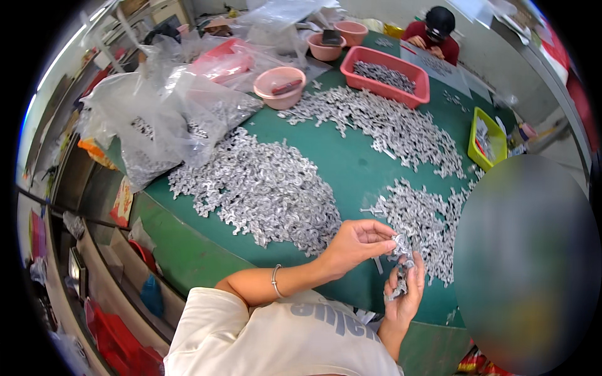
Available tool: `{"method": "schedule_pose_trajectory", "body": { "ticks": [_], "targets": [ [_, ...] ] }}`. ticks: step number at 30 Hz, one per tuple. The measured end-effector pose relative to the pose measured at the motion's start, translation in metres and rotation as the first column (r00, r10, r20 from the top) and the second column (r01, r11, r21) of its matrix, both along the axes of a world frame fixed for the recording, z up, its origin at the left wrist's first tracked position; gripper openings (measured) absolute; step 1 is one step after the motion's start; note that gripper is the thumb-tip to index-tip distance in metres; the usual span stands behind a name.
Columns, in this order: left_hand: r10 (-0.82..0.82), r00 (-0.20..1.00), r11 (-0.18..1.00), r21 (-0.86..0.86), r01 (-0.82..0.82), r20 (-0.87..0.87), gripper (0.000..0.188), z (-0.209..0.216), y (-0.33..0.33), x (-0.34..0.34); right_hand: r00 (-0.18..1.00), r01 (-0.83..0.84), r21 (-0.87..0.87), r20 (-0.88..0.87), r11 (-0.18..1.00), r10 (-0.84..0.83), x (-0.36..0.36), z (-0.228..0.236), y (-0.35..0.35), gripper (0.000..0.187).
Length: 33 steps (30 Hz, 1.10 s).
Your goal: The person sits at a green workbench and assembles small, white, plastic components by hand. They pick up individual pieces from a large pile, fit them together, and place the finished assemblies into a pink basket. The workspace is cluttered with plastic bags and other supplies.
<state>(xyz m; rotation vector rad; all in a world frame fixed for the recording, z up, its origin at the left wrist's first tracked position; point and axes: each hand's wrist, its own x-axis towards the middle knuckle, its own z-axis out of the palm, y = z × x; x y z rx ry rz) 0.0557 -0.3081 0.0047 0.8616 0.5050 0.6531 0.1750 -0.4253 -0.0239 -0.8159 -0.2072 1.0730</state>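
Observation:
My left hand (357, 245), with a bracelet at its wrist, pinches a small silver metal part (401, 243) between thumb and fingertips. Just below it, my right hand (406, 294) is closed around several similar metal parts (399, 282), partly hidden by its fingers. Both hands are close together above the near edge of the green table (357, 172). A large heap of the same silver parts (263, 188) lies to the left of my hands. Another spread of parts (417, 219) lies just beyond my right hand. The parts' exact kind is too small to make out.
Farther back is a third spread of parts (389, 125). Behind it are a pink tray (421, 94) with parts, a pink bowl (280, 97) and a lime-green basket (475, 135). Clear plastic bags (150, 125) crowd the left. A person (433, 37) sits across; a blurred patch covers the right.

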Motion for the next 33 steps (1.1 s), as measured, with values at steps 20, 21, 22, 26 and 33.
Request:
{"method": "schedule_pose_trajectory", "body": {
  "ticks": [20,21,22,26,33],
  "targets": [
    [0.769,0.630,0.396,0.695,-0.600,0.106,0.056,-0.034,0.242,0.133,0.828,-0.175,-0.041,-0.546,0.984,0.125,0.009,-0.010,0.022,0.009],
    [0.843,0.516,0.177,0.829,-0.530,0.150,0.055,-0.062,0.227,0.141,0.816,-0.218,-0.082,-0.562,0.973,0.135,0.004,-0.001,0.022,0.012],
    [0.712,0.699,0.286,0.880,-0.379,0.070,0.049,-0.078,0.198,0.139,0.810,-0.237,-0.137,-0.574,0.962,0.118,0.004,0.002,0.021,0.022],
    [-0.155,0.949,0.723,0.623,0.298,-0.274,0.039,-0.054,0.077,0.078,0.839,-0.115,0.117,-0.520,0.986,0.160,0.010,-0.012,0.006,0.024],
    [0.203,0.949,0.150,0.950,-0.274,0.242,0.047,-0.063,-0.038,0.036,0.949,-0.132,0.111,-0.272,0.985,0.158,-0.018,-0.006,0.020,0.026]
  ]
}}
